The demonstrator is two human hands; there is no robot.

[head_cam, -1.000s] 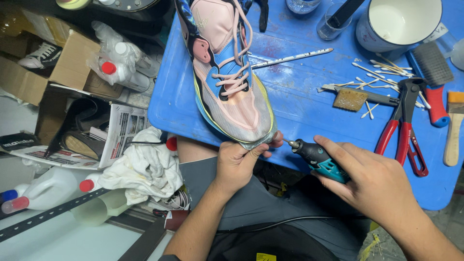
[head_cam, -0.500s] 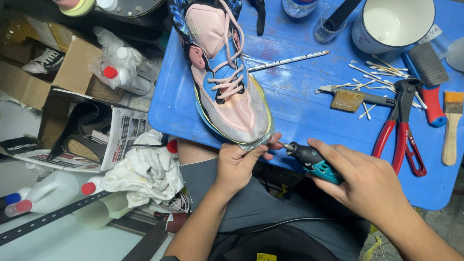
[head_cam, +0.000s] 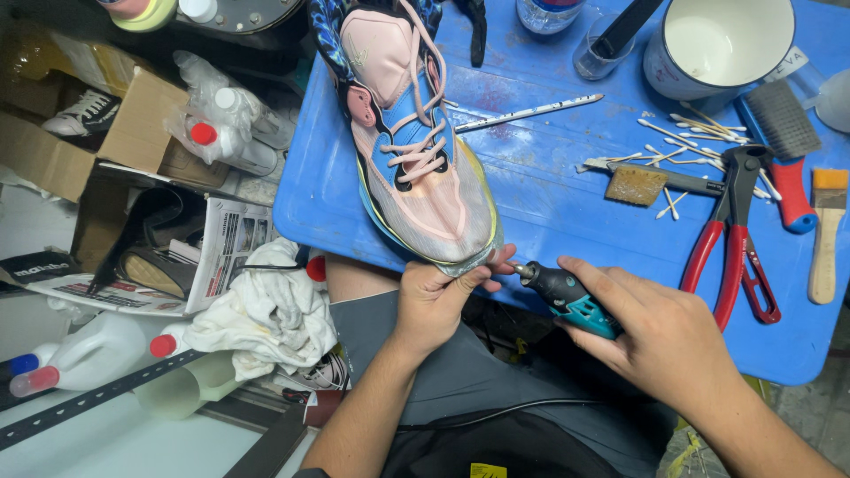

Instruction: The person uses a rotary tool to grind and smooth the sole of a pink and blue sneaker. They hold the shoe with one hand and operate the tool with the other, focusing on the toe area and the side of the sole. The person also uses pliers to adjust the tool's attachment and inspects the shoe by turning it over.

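Rotary tool point(head_cam: 567, 298) nearer sneaker point(head_cam: 416, 159) toe, left hand point(head_cam: 434, 301) steadying

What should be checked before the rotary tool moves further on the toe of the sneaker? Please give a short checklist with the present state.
1. Left hand grips the toe of the sneaker: ok.
2. Right hand holds the rotary tool firmly: ok.
3. Tool tip aimed at the toe edge: ok.
4. Left fingers clear of the tip: not ok, very close.
5. Bit spinning: cannot tell.
6. Sneaker rests on the blue table: ok.
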